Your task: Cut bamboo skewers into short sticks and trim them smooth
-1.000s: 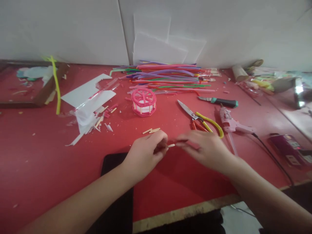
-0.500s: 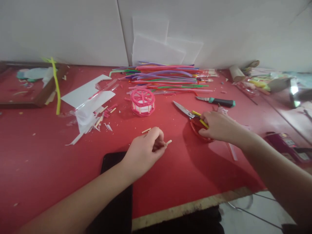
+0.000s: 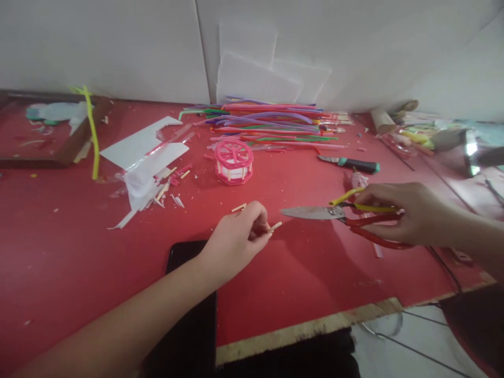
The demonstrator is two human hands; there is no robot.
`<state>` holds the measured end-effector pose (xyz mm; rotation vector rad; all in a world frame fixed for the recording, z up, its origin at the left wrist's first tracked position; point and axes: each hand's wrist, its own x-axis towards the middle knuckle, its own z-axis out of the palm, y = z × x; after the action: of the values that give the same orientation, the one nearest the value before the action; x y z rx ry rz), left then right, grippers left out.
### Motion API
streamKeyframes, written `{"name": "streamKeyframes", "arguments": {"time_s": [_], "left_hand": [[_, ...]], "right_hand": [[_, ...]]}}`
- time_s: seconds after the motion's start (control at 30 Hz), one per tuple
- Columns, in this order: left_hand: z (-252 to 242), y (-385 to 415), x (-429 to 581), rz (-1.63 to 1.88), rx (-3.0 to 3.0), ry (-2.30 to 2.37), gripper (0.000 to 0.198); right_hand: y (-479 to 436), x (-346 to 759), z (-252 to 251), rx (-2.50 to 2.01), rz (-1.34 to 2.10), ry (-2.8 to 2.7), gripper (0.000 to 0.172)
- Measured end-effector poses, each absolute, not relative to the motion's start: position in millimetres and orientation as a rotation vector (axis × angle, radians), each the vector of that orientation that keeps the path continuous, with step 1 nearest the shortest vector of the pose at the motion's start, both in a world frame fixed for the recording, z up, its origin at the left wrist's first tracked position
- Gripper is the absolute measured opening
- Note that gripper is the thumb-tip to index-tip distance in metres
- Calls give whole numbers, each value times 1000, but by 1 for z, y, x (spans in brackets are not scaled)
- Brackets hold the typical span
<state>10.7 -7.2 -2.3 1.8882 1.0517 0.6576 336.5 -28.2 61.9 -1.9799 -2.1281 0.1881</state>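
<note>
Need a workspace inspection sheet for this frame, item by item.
Surface: red table, scattered with small offcuts.
Job's things: short stick; scissors.
Clutter: straws, pink wheel model, knife, white sheet, black slab.
Hands: left hand pinches the stick; right hand grips the scissors' handles.
Cables: black cable on the table, near its front edge.
Surroundings: white wall, paper sheets leaning against it.

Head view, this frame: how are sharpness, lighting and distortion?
Head view: soft even light, faint shadows under the left hand and scissors; the stick and right hand read clearly, little motion blur; far right clutter is smeared, with glare on a shiny object; wide-angle stretch toward the corners.
</note>
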Motion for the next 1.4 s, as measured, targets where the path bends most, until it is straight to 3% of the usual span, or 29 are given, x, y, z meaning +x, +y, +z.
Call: {"name": "streamKeyframes", "arguments": {"time_s": [0.1, 0.3, 0.87, 1.4], "left_hand": [[-4, -7, 11, 660, 1876, 1034, 21], [-6, -6, 10, 654, 1852, 1029, 19], [-6, -6, 9, 657, 1916, 1036, 22], [-3, -6, 10, 660, 1969, 1071, 14]], "right_hand": [[-42, 346, 59, -1786, 410, -2387, 47], [-58, 340, 46, -1556, 136, -2531, 26], [-60, 327, 32, -1349, -76, -2606, 24], [-58, 322, 26, -1336, 46, -2580, 21]]}}
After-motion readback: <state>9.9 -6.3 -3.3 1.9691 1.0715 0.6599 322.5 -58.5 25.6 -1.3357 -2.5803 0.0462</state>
